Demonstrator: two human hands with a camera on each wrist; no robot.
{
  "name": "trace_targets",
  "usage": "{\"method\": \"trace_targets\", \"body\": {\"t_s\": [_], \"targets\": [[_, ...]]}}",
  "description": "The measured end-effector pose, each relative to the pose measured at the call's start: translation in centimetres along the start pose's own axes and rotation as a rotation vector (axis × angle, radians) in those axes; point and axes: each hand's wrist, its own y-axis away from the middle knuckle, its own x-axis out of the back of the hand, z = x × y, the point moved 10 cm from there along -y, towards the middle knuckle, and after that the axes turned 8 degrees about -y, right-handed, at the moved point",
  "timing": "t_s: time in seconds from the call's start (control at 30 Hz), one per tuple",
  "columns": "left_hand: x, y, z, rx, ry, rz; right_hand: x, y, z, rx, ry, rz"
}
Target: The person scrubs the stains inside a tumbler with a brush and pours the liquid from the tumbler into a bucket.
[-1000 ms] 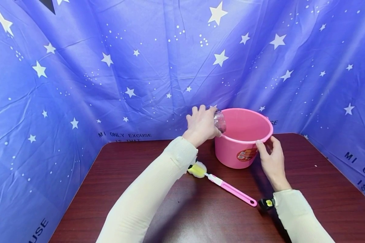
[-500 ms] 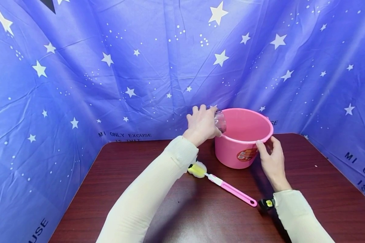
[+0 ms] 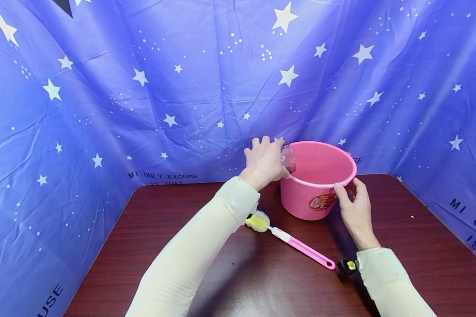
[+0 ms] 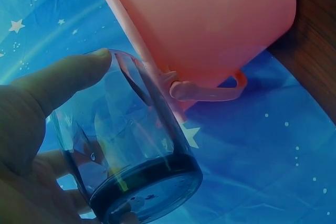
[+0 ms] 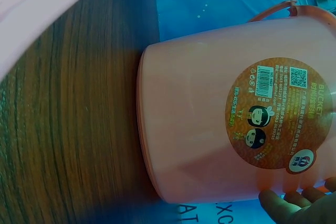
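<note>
My left hand (image 3: pixel 263 164) grips a clear drinking glass (image 3: pixel 288 157) at the left rim of a pink bucket (image 3: pixel 306 200). Tilted on its side, the glass (image 4: pixel 128 135) has its mouth toward the bucket's inside and its thick base pointing away. In the left wrist view, the thumb (image 4: pixel 68 77) lies along the glass wall near the mouth. My right hand (image 3: pixel 355 211) holds the bucket's right side, thumb at the rim and fingers round the outer wall. The bucket's floor is hidden in the head view.
In front of the bucket, a bottle brush (image 3: pixel 301 246) with pink handle and yellow-white sponge head lies on the dark wooden table (image 3: pixel 162 229). A blue star-printed curtain (image 3: pixel 206 88) hangs behind and at both sides. The bucket's handle (image 4: pixel 210 92) hangs outside.
My left hand and the glass have shifted very slightly to the right. The right hand, bucket and brush stay where they were.
</note>
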Motion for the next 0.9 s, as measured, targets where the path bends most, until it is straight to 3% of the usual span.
{"method": "trace_targets", "body": {"t_s": [0.9], "targets": [[0.31, -0.22, 0.36, -0.019, -0.027, -0.017, 0.09, -0.14, 0.26, -0.008, 0.017, -0.002]]}}
